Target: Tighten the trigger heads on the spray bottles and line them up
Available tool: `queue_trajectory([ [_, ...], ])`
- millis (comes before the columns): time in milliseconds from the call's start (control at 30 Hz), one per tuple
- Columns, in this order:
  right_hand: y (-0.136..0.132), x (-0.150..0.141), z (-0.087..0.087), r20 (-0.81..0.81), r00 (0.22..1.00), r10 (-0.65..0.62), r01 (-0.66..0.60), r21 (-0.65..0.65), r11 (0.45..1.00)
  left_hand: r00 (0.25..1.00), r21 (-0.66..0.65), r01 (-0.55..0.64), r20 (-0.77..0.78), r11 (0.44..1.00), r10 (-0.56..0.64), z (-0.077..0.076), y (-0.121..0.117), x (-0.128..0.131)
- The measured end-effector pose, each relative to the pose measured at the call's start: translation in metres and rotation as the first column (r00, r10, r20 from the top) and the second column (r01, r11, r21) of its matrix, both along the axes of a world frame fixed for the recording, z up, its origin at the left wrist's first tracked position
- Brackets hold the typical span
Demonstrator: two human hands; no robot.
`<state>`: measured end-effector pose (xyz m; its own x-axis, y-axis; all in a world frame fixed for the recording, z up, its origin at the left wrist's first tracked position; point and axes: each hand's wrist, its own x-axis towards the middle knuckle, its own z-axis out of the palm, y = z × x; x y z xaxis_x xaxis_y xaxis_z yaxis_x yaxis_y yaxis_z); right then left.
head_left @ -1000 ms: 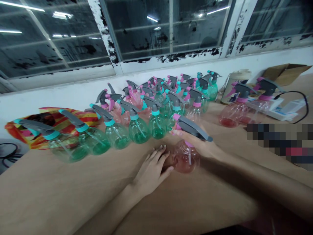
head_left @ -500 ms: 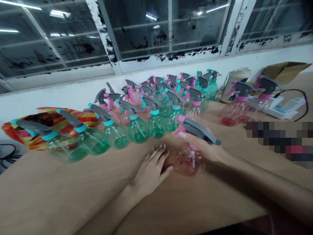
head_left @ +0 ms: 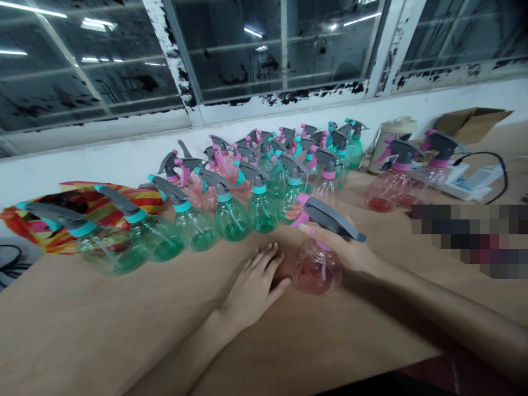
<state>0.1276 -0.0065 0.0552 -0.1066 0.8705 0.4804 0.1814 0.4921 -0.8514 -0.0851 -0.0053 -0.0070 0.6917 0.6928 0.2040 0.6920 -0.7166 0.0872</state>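
Note:
My right hand (head_left: 344, 246) grips the neck of a clear pink spray bottle (head_left: 315, 272) with a grey and pink spray head (head_left: 330, 217). Its fingers reach around to the pink trigger side. The bottle is near-upright, low over or on the table; I cannot tell if its base touches. Beside it, my left hand (head_left: 256, 286) lies flat on the wooden table (head_left: 136, 324), fingers extended, holding nothing. Just beyond both hands runs a row of green spray bottles (head_left: 233, 220) with turquoise collars and grey heads.
Several pink and green spray bottles crowd behind, against the wall. A striped bag (head_left: 136, 198) lies left. At right stand two pink spray bottles (head_left: 383, 195), a beige container (head_left: 394, 143), an open cardboard box (head_left: 470, 129) and a black cable (head_left: 505, 170).
The view has shifted slightly. My right hand still grips the pink spray bottle, and more of its fingers show by the trigger. My left hand stays flat on the table.

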Motion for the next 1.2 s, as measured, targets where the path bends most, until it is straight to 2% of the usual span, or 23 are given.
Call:
queue_trajectory([
  [233,-0.0011,0.0005,0.0012,0.020,0.999,-0.038,0.038,0.034,0.999,1.000,0.009,-0.009,0.001,1.000,0.009,-0.0016,0.0008,0.0002],
  [500,-0.0008,-0.0020,0.0020,-0.012,1.000,-0.027,0.027,-0.004,1.000,1.000,0.027,-0.004,-0.009,1.000,0.004,-0.0011,0.0004,0.0004],
  [733,-0.0004,-0.0035,0.0081,0.050,0.998,-0.035,0.036,-0.017,0.999,1.000,0.022,-0.006,-0.013,1.000,0.006,-0.0014,0.0012,0.0009],
  [1000,0.0005,-0.0034,0.0043,0.052,0.992,-0.119,0.118,0.014,0.993,1.000,0.019,-0.004,0.001,1.000,0.004,-0.0013,0.0012,0.0001],
  [1200,-0.0001,-0.0009,0.0080,0.059,0.997,-0.040,0.039,0.017,0.999,1.000,0.019,0.002,-0.016,1.000,-0.002,-0.0001,0.0015,0.0004],
])
